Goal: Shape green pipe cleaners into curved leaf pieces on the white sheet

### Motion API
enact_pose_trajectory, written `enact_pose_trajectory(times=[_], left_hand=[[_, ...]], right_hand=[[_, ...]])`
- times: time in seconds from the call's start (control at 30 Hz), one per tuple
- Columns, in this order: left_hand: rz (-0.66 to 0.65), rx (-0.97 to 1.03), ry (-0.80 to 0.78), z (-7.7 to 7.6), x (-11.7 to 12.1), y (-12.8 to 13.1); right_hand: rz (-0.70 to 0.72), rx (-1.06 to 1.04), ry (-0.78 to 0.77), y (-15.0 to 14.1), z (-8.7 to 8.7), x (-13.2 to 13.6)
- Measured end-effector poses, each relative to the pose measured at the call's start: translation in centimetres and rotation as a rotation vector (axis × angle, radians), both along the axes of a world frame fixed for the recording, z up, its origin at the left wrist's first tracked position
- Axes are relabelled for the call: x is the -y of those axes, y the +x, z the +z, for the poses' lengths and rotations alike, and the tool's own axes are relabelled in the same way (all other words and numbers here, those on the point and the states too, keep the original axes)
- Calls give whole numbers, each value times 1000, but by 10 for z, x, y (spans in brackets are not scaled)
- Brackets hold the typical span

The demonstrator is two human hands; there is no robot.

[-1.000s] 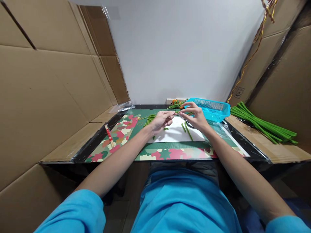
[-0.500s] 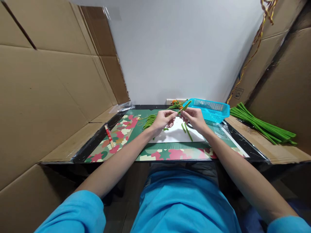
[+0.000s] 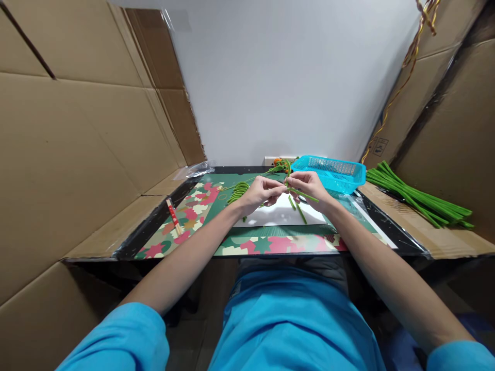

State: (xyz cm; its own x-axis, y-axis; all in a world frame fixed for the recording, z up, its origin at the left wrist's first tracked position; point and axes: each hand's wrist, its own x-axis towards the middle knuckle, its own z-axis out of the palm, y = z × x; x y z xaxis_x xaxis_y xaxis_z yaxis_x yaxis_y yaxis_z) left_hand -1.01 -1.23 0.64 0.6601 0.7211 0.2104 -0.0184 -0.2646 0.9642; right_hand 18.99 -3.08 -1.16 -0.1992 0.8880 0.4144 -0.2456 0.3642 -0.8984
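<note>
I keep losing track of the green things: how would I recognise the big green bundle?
Right of the black table, a cardboard ledge holds the green bundle. Its straight strands are longer than the green pieces on the white paper.

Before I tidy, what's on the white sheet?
Green pieces lie on the white sheet, near a partly visible dark object. The left hand and right hand cover parts of the sheet, hiding anything there.
</note>
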Motion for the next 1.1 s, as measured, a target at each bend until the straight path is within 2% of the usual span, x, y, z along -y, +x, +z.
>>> enact_pose_trajectory(times=[0.1,0.17,0.33,0.53,0.77,0.97,1.1], left_hand=[[21,-65,81,2,4,0],[49,-34,88,2,5,2],[94,31,40,0,3,5],[111,112,-25,1,0,5],[119,197,-87,4,-3,2],[101,151,25,13,5,3],[80,166,79,23,25,4]], right_hand=[[-54,-18,38,4,-1,-3],[-78,1,56,7,-1,-3],[-38,83,67,6,-2,-2],[-136,32,70,2,-5,-6],[-20,58,55,1,-6,-4],[-8,55,62,-3,4,2],[16,24,73,-11,15,22]])
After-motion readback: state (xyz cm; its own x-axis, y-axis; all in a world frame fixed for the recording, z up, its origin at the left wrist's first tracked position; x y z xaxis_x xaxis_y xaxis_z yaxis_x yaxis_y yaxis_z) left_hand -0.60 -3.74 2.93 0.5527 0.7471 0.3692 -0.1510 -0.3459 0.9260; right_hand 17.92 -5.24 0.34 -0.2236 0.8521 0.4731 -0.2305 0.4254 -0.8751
